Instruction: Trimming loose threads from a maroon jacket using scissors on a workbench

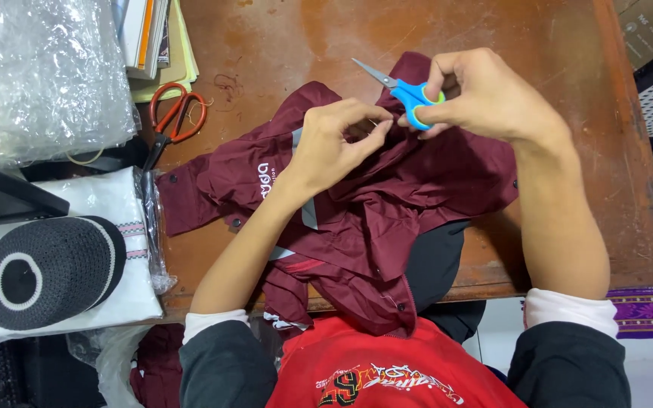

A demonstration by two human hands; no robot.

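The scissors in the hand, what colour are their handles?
Bright blue handles on the scissors, seen in the head view.

Under your hands, the maroon shirt (387,189) is soft, matt woven cloth with grey reflective strips. Your small scissors (406,91) have bare metal blades and glossy blue plastic handles. The wooden table (281,45) looks worn and scratched. The bubble wrap (39,68) is shiny clear plastic; the black cap (47,268) is knitted.
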